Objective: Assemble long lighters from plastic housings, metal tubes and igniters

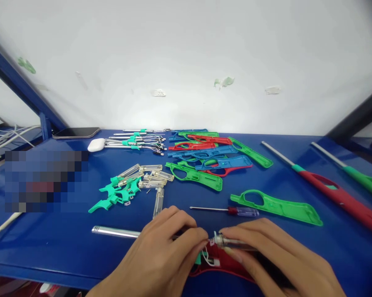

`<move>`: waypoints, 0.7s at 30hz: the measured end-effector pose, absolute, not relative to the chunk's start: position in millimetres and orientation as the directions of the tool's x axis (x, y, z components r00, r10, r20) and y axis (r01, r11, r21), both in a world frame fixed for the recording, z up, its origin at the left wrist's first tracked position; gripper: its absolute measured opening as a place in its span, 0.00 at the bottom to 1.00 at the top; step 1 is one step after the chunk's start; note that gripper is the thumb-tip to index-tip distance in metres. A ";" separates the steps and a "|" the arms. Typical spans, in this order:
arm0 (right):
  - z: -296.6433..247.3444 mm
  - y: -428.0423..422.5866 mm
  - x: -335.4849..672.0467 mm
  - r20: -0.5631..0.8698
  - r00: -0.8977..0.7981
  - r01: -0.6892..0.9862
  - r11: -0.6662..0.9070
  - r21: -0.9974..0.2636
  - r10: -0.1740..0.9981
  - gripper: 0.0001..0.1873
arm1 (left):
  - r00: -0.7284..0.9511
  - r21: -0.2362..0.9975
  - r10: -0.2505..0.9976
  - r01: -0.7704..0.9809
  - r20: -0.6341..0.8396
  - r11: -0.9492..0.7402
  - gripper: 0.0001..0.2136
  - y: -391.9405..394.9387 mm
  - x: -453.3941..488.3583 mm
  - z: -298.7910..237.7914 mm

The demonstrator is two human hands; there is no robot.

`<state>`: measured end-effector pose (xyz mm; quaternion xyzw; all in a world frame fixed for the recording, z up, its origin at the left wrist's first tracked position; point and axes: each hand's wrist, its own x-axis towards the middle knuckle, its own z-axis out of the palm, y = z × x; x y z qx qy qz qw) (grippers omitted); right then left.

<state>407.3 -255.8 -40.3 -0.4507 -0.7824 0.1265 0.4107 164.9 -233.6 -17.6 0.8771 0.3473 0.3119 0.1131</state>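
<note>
My right hand (275, 251) is closed around a clear lighter fuel tank (235, 242), its valve end pointing left. My left hand (170, 247) is pinched right in front of that valve, beside a tiny pinkish piece (212, 241); what lies between its fingertips is hidden. Under both hands lies a red lighter half-shell (232, 264) with a white wire (207, 258) and a teal trigger part (198, 259) in it. A metal lighter tube (116, 232) sticks out to the left from beneath my left hand.
Behind the hands lie a screwdriver (235, 211), a green half-shell (278, 206), a pile of coloured shells (210, 152), clear tanks (156, 177), teal triggers (114, 194) and wired metal tubes (136, 142). Assembled lighters (337, 194) are at right, a phone (77, 132) at back left.
</note>
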 end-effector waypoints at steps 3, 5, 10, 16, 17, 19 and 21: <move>-41.1 -255.4 406.5 0.529 -0.256 0.596 0.563 -0.573 0.809 0.09 | 0.582 0.417 0.676 0.532 0.452 -0.737 0.10 -234.5 164.1 -18.7; -40.5 -255.2 406.5 0.524 -0.267 0.599 0.565 -0.567 0.809 0.09 | 0.592 0.413 0.675 0.534 0.440 -0.737 0.11 -235.8 164.0 -18.3; -37.5 -255.0 408.0 0.501 -0.330 0.627 0.582 -0.518 0.800 0.09 | 0.598 0.395 0.673 0.545 0.436 -0.740 0.10 -236.7 164.2 -21.9; -34.8 -253.5 407.2 0.516 -0.362 0.654 0.606 -0.453 0.776 0.09 | 0.612 0.369 0.636 0.519 0.469 -0.771 0.11 -235.6 160.8 -25.1; -33.3 -252.8 405.7 0.532 -0.360 0.655 0.614 -0.441 0.766 0.09 | 0.614 0.370 0.646 0.531 0.453 -0.763 0.11 -236.0 160.2 -24.1; -29.2 -251.2 401.5 0.575 -0.339 0.660 0.624 -0.419 0.745 0.12 | 0.620 0.359 0.648 0.540 0.442 -0.761 0.11 -237.1 159.3 -22.1; -24.6 -249.9 397.0 0.620 -0.317 0.661 0.636 -0.398 0.718 0.18 | 0.627 0.336 0.634 0.538 0.453 -0.773 0.12 -237.8 158.7 -21.0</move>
